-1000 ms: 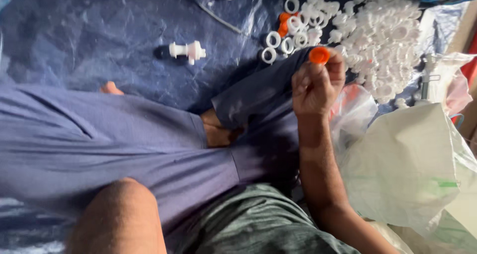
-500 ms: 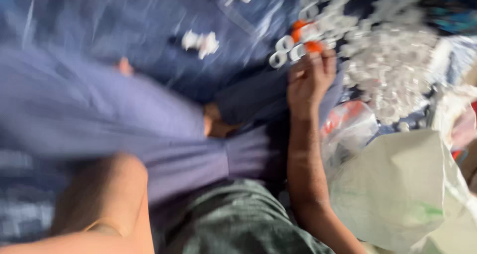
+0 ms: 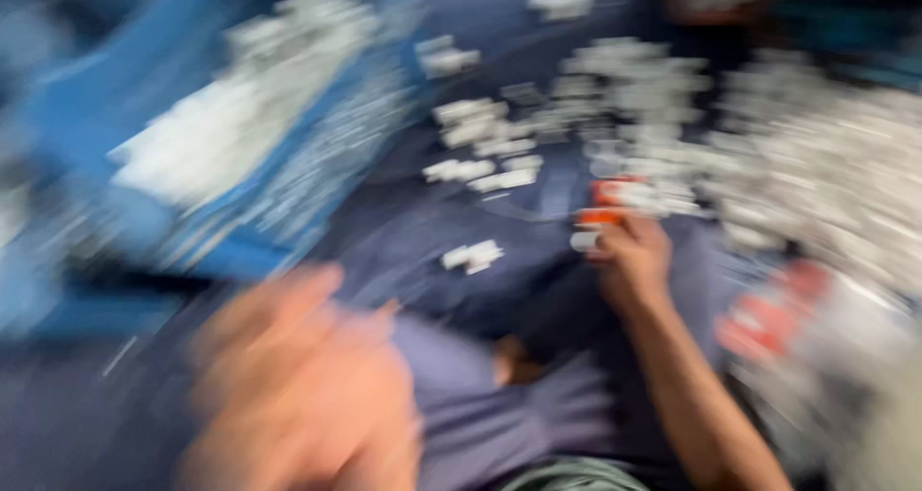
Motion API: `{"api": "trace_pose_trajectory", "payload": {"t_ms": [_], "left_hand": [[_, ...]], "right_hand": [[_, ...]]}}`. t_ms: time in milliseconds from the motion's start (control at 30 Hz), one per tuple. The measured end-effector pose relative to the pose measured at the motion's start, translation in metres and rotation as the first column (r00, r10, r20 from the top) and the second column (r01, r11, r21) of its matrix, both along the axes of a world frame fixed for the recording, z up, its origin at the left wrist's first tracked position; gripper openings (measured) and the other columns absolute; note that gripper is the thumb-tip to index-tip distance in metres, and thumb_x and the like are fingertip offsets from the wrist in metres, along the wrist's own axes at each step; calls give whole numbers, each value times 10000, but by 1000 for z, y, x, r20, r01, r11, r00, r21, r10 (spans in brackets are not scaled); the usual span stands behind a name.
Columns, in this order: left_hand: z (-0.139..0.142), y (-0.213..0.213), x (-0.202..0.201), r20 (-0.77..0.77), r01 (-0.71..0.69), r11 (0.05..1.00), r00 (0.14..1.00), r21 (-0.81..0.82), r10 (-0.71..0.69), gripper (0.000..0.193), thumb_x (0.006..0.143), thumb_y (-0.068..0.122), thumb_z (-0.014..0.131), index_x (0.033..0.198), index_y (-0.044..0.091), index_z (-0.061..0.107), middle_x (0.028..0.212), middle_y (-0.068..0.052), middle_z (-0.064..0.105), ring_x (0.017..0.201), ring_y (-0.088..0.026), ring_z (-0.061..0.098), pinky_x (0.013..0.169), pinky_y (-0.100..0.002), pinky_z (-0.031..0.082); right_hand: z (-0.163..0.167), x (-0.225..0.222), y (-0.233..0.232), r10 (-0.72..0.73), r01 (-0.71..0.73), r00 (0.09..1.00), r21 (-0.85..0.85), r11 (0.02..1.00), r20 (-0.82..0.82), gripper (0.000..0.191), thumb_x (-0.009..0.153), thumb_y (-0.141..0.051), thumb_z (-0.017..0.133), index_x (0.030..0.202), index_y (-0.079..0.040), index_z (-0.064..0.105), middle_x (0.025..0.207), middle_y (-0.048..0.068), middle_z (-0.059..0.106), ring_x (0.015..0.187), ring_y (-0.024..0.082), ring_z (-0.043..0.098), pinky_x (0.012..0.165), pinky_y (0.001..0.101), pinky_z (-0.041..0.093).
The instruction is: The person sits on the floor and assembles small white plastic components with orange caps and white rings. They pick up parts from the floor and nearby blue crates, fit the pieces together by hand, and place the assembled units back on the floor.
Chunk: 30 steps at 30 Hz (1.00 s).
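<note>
the frame is badly blurred. the right hand (image 3: 629,261) reaches onto the dark blue sheet (image 3: 538,30), fingers closed around a small orange cap (image 3: 600,216) — a heap of white plastic parts (image 3: 826,165) lies just beyond. the left hand (image 3: 288,357) is a smear — grip impossible to tell.

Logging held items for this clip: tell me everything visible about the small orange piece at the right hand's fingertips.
The orange piece is a small, bright orange part, plastic by its look, at the fingertips of the right hand, with a small white piece just below it. Motion blur hides its shape, and whether it is gripped or only touched. It sits over the dark blue sheet, at the near edge of the heap of white parts. More orange shows just above it.
</note>
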<state>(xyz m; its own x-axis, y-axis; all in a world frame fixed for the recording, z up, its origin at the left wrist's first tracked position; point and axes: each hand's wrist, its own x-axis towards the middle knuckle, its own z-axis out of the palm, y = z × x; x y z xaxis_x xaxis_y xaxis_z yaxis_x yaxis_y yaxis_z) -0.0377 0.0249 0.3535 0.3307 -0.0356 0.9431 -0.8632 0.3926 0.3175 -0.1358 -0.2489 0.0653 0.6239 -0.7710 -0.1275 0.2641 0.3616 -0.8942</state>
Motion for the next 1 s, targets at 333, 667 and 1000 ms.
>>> {"api": "trace_pose_trajectory", "payload": {"t_ms": [333, 667, 1000], "left_hand": [[-168, -15, 94, -317, 23, 665, 891, 747, 325, 249, 942, 286, 716, 1134, 140, 656, 919, 3, 698, 865, -158, 689, 789, -305, 536], [-316, -39, 136, -92, 34, 139, 895, 990, 437, 521, 723, 350, 772, 1202, 171, 672, 1173, -82, 698, 1110, -303, 680, 900, -438, 565], [-333, -53, 131, 36, -48, 32, 952, 998, 305, 501, 718, 388, 790, 1194, 265, 698, 1153, -87, 677, 1134, -316, 661, 938, -454, 568]], "right_hand": [[-20, 37, -9, 339, -307, 940, -346, 886, 32, 150, 1088, 114, 696, 1081, 55, 558, 1036, 159, 691, 769, 164, 641, 704, 258, 539], [-66, 148, -19, 398, -491, 869, -409, 770, -294, 133, 1006, 106, 609, 1123, 144, 557, 1078, 215, 686, 947, 253, 726, 793, 329, 611], [-78, 158, -17, 180, -821, 503, -403, 404, -845, 270, 948, -277, 724, 1102, -68, 798, 823, 124, 773, 706, 214, 719, 659, 364, 541]]}}
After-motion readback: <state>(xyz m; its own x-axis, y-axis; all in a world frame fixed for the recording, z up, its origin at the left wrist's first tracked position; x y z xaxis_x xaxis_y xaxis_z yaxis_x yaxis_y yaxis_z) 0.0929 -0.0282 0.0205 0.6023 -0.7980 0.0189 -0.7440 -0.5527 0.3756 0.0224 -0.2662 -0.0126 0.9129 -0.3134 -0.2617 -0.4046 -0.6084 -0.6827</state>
